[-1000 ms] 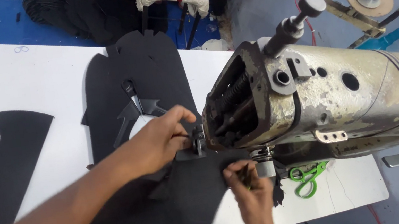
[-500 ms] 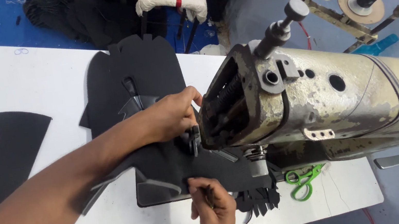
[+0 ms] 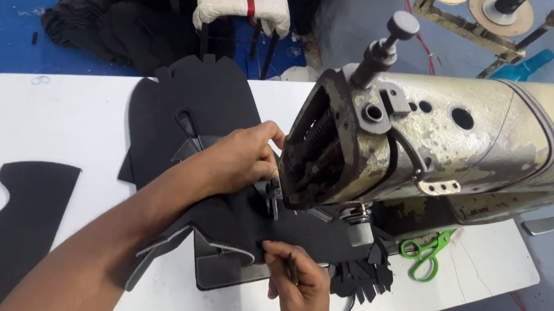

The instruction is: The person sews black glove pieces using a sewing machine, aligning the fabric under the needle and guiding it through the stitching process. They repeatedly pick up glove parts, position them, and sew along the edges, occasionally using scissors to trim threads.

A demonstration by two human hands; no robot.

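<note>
Feeding black felt-like fabric piece [image 3: 280, 231] under a worn, chipped cream sewing machine [image 3: 449, 146]
Left hand [image 3: 237, 157] presses the matte cloth near the needle, fingers curled narrow; right hand [image 3: 303, 289] pinches its front edge on the white table [image 3: 20, 126]

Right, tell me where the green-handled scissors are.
In the head view the green-handled scissors lie on the white table, lower right, under the sewing machine arm, right of the small black cut pieces.
</note>
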